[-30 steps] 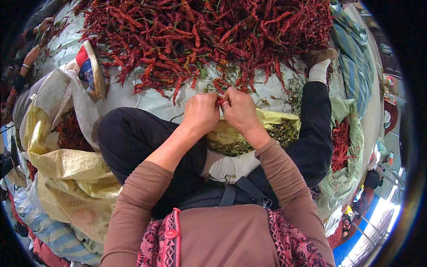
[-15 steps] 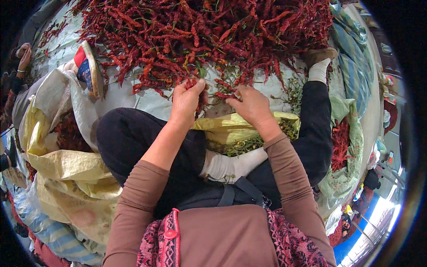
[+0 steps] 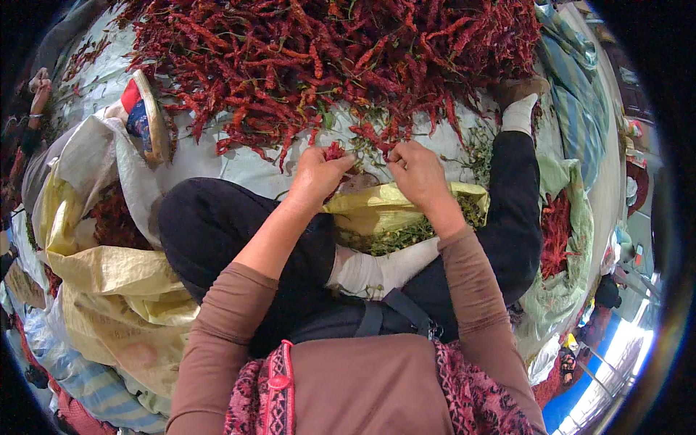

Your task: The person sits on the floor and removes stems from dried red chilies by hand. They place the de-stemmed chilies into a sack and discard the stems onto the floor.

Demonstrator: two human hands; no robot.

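A wide heap of dried red chili peppers (image 3: 333, 58) lies beyond my hands. My left hand (image 3: 317, 177) is closed round dried chilies (image 3: 333, 151), whose red ends show above the fingers. At the heap's near edge, the thumb and fingers of my right hand (image 3: 420, 174) pinch the end of a dried chili (image 3: 384, 147). The two hands are a short gap apart. Just below them a yellow woven sack (image 3: 377, 203) lies between my legs, its mouth spread around green stems and bits (image 3: 395, 238).
On the left stands a pale yellow sack (image 3: 109, 264) with chilies inside. A green sack (image 3: 580, 210) on the right also holds chilies. A patterned shoe (image 3: 148, 123) is at the left of the heap. Loose stems (image 3: 478, 148) litter the white sheet (image 3: 210, 156).
My left hand has come down and a little to the right with its chilies. My right hand has shifted slightly right, and the chili that lay across its fingertips no longer shows there.
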